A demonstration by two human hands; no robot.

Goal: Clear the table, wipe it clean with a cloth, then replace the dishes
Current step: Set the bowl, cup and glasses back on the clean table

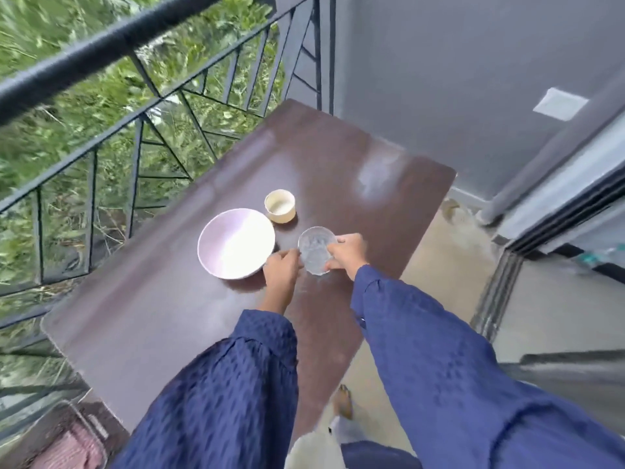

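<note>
The right hand (348,253) pinches the right rim of the glass bowl (316,250), with the thumb on the near side and the fingers curled over the far side. The left hand (282,270) comes to the same bowl from the other side, its bent fingers at the left wall. Whether they really grip or only touch, I cannot tell because of blur. So the bowl lies between both hands, just in front of them, and it seems to stand on the table (162,316). It is round and has no long axis to respect, so I think a straight lift or a simple release is enough. The right hand has the surer hold. Just left of the left hand is the pink bowl (235,243), very close, so a sideways move could knock it. Behind it stands the cream cup (280,206), and farther on the table a pale smear (375,177) shows
</note>
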